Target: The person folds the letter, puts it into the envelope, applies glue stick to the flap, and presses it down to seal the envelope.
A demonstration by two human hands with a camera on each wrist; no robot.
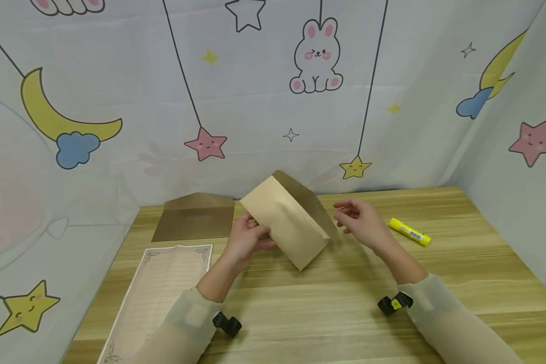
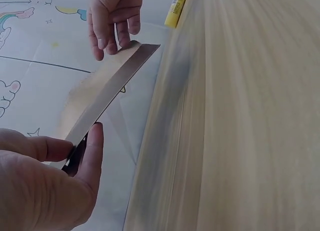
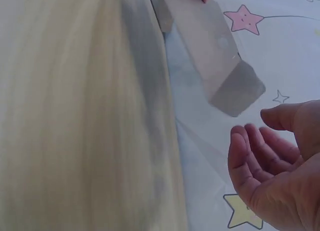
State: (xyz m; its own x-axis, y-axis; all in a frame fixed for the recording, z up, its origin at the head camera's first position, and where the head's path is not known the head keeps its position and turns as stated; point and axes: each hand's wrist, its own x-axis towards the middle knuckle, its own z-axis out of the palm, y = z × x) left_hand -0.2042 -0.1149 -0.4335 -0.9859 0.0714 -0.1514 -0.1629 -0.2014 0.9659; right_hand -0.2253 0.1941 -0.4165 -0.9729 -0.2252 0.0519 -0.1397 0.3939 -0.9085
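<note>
Two envelopes, one lined sheet, one yellow tube, two hands.

- Head view: set above and behind the bare left hand and bare right hand, facing forward and down over the wood-grained table to the white cartoon-printed curtain; farthest back and widest.
- Left wrist view: close behind the left hand, facing the right hand, the picture turned sideways so the table fills its right side.
- Right wrist view: close beside the right hand, facing leftward, also sideways, the table filling its left side.
- All three share the tan paper envelope.
- Head and left wrist views share the yellow cylindrical stick; head and right wrist, the pink printed star.
</note>
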